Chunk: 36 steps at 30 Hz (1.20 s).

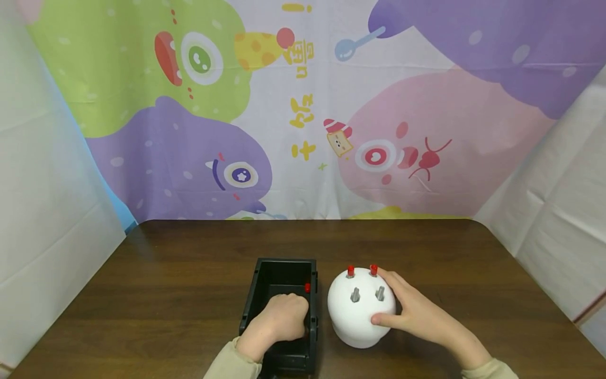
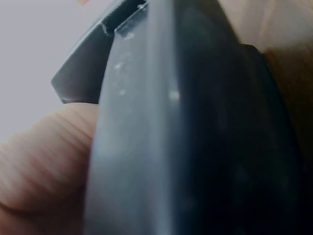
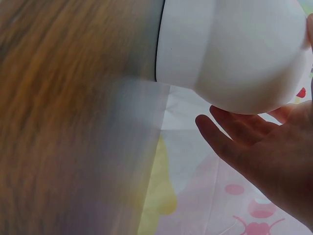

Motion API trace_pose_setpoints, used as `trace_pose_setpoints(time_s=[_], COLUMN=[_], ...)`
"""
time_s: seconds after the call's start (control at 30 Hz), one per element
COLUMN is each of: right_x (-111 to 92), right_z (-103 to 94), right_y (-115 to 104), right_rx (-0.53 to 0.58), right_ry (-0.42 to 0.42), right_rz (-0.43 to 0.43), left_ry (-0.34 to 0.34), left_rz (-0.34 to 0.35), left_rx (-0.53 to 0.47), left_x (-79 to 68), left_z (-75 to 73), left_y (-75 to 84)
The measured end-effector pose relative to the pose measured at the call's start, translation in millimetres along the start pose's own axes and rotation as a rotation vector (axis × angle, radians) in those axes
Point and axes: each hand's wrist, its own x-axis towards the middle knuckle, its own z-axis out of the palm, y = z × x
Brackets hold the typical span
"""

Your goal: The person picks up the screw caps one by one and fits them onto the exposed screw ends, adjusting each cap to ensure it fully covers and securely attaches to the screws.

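Note:
A white, round-topped body (image 1: pixel 360 321) stands on the table, with two bare metal studs and two red-capped studs on top. My right hand (image 1: pixel 421 316) holds its right side, thumb at the front and index finger near a rear red cap (image 1: pixel 374 270). In the right wrist view, other fingers (image 3: pixel 234 132) curve around the white body (image 3: pixel 244 54), some slightly apart from it. My left hand (image 1: pixel 281 318) reaches down into a black bin (image 1: pixel 312 268), its fingertips hidden. A small red piece (image 1: pixel 307 288) lies against the bin's right wall.
The brown wooden table (image 1: pixel 165 295) extends around the bin and white body. A cartoon-printed cloth (image 1: pixel 303 184) hangs behind its far edge, with white cloth (image 1: pixel 558 210) at the sides. The bin's wall (image 2: pixel 132 147) fills much of the left wrist view.

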Motion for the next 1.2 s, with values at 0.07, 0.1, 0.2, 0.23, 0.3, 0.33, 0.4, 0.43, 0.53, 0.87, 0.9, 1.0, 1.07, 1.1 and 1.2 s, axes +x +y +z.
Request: trace_pose_setpoints(time_s=[0.07,0.1,0.2,0.23,0.3,0.33,0.4,0.43,0.53,0.87,0.9,1.0,1.07,1.1,1.2], right_x=[0.1,0.1,0.0,-0.1,-0.3,-0.3,-0.4,-0.4,-0.4,-0.3,-0.3,-0.3,-0.2,-0.1,0.1], right_z=[0.0,0.0,0.1,0.2,0.3,0.3,0.3,0.3,0.2,0.2,0.3,0.6,0.7,0.7,0.9], right_y=[0.2,0.3,0.3,0.3,0.2,0.2,0.2,0.3,0.5,0.5,0.6,0.8,0.8,0.8,0.9], right_rx=[0.004,0.007,0.01,0.009,0.012,0.014,0.018,0.021,0.024,0.012,0.011,0.006,0.005,0.005,0.007], right_ry=[-0.001,-0.001,-0.003,-0.003,-0.003,-0.004,-0.007,-0.008,-0.012,-0.003,-0.003,0.0,0.002,0.003,0.002], right_rz=[0.0,0.001,0.003,0.003,0.004,0.005,0.007,0.008,0.011,0.0,0.0,-0.002,-0.002,-0.003,-0.002], left_ry=[0.011,0.016,0.033,0.035,0.039,0.04,0.043,0.046,0.057,0.054,0.052,0.046,0.047,0.047,0.05], left_rz=[0.009,0.013,0.021,0.022,0.02,0.019,0.016,0.014,0.013,-0.007,-0.008,-0.005,0.0,0.003,0.014], left_rx=[0.001,0.001,-0.001,-0.004,-0.012,-0.017,-0.021,-0.021,-0.003,-0.006,-0.009,-0.006,0.001,0.004,0.001], left_x=[-0.1,0.0,0.2,0.2,0.5,0.5,0.6,0.6,1.0,2.4,2.4,2.4,2.0,2.1,2.3], left_z=[-0.3,-0.3,0.2,0.4,0.7,0.8,1.0,1.0,1.7,5.1,5.3,5.6,5.0,5.0,4.8], left_y=[-0.6,-0.9,-1.9,-2.0,-2.5,-2.6,-2.5,-2.2,-1.1,-0.9,-1.0,-1.2,-1.1,-1.4,-2.6])
